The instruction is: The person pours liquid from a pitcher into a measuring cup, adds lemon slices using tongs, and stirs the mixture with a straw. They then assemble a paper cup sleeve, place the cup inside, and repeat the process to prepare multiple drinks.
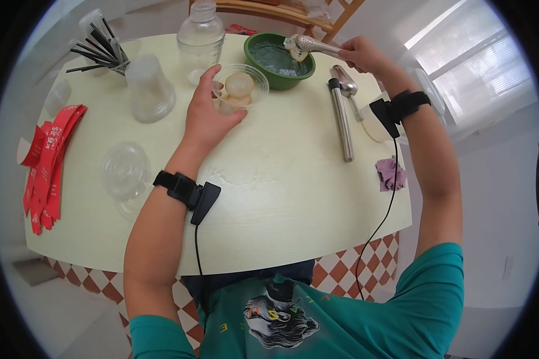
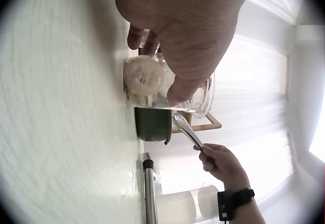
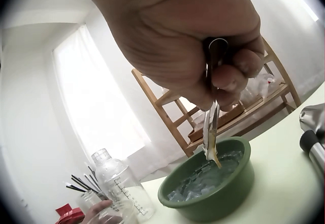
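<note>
My left hand (image 1: 203, 116) grips a clear plastic cup (image 1: 262, 90) round its side, thumb on the near side. Pale round fruit slices that look like lemon (image 2: 144, 76) lie inside the cup, low against its wall. My right hand (image 1: 363, 55) holds metal tongs (image 1: 321, 47) with a perforated head. Between the tongs' ends is a pale slice with a yellowish edge (image 1: 299, 55). It hangs over the right side of a green bowl (image 3: 223, 203) of water and ice pieces (image 3: 203, 183). The bowl stands just behind and right of the cup.
A clear shaker (image 1: 201, 45) stands behind the cup. Stacked cups (image 1: 150, 90), black straws (image 1: 102, 51), red packets (image 1: 53, 161) and clear lids (image 1: 124, 170) lie leftward. To the right are a muddler (image 1: 343, 122), a metal scoop (image 1: 346, 82) and a purple cloth (image 1: 391, 174).
</note>
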